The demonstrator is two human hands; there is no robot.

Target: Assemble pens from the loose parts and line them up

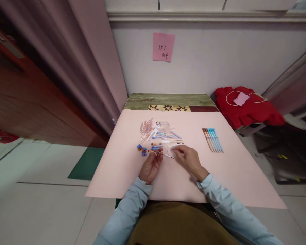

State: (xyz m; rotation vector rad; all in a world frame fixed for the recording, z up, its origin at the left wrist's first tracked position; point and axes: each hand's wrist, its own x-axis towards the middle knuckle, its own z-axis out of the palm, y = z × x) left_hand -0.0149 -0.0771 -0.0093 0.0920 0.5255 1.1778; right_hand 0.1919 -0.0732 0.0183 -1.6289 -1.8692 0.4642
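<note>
My left hand (151,166) is closed around an orange pen barrel (153,152) just above the pink table sheet (122,163). My right hand (187,158) pinches a thin white refill (167,156) whose tip points toward the barrel. Just beyond my hands lies a scattered pile of pen parts (159,134), with barrels, refills and clear tubes. Small blue and orange caps (142,149) sit left of my left hand. A row of assembled pens (213,139), orange and blue, lies to the right.
The table stands against a white wall with a pink note (163,46). A red cloth with a white cable (247,105) lies on a seat at the right. A curtain (73,68) hangs at the left. Tiled floor surrounds the table.
</note>
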